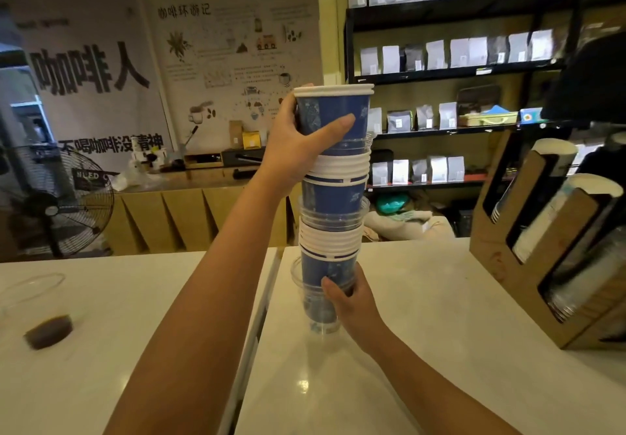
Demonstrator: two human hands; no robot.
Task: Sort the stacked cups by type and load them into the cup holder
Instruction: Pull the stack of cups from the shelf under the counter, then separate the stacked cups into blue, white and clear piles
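Note:
A tall mixed stack of cups stands upright on the white counter, blue paper cups with white rims alternating with clear plastic cups. My left hand wraps around the top blue cup. My right hand grips the clear plastic cup at the base of the stack. To the right stands a brown cardboard cup holder with slanted slots that hold white paper cups and clear cups.
A clear cup with a little dark liquid sits on the counter at the far left. A seam splits the counter just left of the stack. Behind are a black fan and shelves of bags.

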